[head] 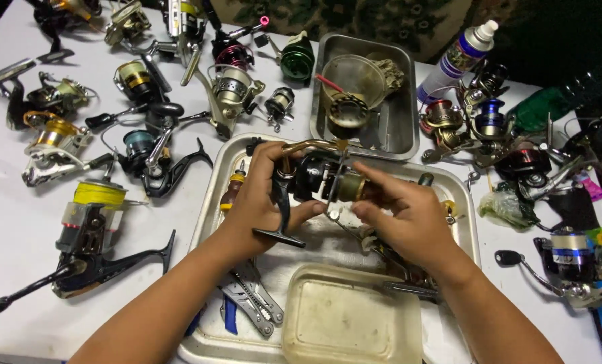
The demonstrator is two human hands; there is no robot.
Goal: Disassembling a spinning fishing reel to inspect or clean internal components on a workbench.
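Observation:
Over a large metal tray [220, 175] I hold a black fishing reel [314, 176] with a gold bail arm and spool. My left hand [260, 199] grips the reel's body and foot from the left. On the right side, my right hand [402, 212] has its fingers closed around the brass-coloured spool end. A screwdriver with a red and yellow handle [232, 191] lies in the tray just left of my left hand. Blue-handled pliers [247, 303] lie under my left forearm.
A cloudy plastic container [348, 317] sits in the tray's near part. A smaller metal tray [388, 121] behind holds a spool, a strainer and a red-handled tool. Several fishing reels crowd the white table left [92, 222] and right [517, 155]. A spray bottle [459, 57] stands behind.

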